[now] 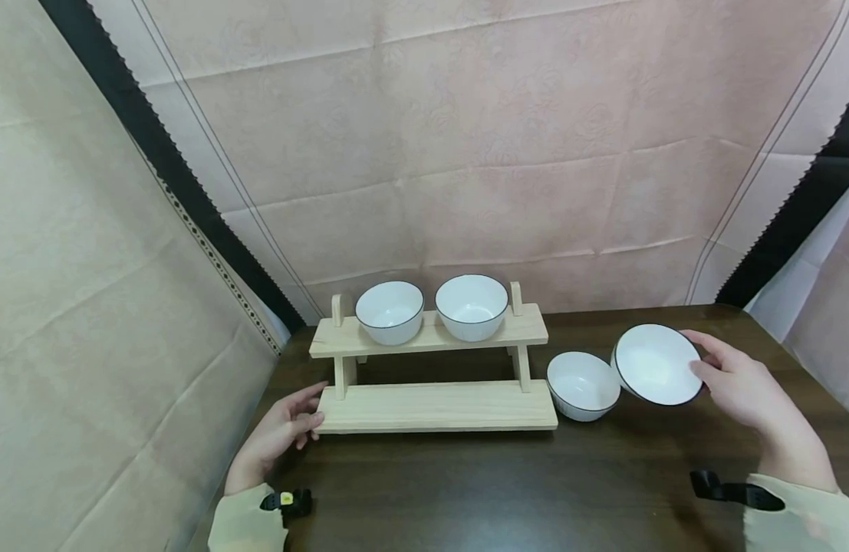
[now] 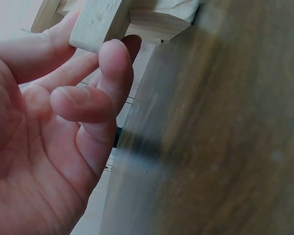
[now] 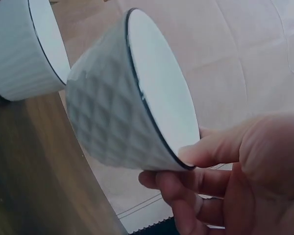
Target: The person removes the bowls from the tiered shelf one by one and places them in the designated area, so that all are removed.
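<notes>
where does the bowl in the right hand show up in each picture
Head: the held bowl is right of centre, with the right hand pinching its rim.
Left wrist: not in this picture.
Right wrist: upper middle, tilted, left of the hand.
Shared landmark: the dark wooden table, low in head, right side in left wrist, lower left in right wrist.
</notes>
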The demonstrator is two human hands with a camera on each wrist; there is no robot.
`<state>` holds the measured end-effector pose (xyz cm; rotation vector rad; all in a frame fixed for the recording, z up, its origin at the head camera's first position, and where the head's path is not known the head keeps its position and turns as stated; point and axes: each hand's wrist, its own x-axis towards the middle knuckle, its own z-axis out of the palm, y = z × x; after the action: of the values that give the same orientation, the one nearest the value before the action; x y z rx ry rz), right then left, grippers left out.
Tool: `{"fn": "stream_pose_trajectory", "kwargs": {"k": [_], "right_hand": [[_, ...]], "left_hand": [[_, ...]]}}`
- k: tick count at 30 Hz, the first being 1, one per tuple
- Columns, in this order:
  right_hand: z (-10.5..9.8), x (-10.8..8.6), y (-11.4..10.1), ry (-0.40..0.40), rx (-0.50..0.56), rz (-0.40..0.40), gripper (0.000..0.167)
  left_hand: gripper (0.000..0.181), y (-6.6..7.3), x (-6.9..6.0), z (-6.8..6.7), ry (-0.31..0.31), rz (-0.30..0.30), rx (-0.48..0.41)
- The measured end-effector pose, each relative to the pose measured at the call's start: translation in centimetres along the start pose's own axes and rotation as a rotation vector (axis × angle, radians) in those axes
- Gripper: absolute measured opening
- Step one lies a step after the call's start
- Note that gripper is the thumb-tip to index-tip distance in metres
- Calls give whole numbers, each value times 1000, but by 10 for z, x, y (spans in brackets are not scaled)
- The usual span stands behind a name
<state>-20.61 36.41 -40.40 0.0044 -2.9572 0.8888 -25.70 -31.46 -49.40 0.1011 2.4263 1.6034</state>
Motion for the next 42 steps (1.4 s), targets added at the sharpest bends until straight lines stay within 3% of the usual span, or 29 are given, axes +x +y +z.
{"fn": "stream_pose_trajectory", "kwargs": {"k": [15,27,38,42], "right_hand": [[-1,0,22,-51,-50,121,60],[4,3,31,-129,-52,113,61],[10,4,32,-184,-28,160,63],[9,4,31,-208,-20,180,63]], "left_hand": [[61,29,-12,1,-43,-20,8],[62,27,-12,1,-42,-16,-4],[62,29,-12,2,-45,-16,-1],[62,19,-8,0,-37,-22,-4]]}}
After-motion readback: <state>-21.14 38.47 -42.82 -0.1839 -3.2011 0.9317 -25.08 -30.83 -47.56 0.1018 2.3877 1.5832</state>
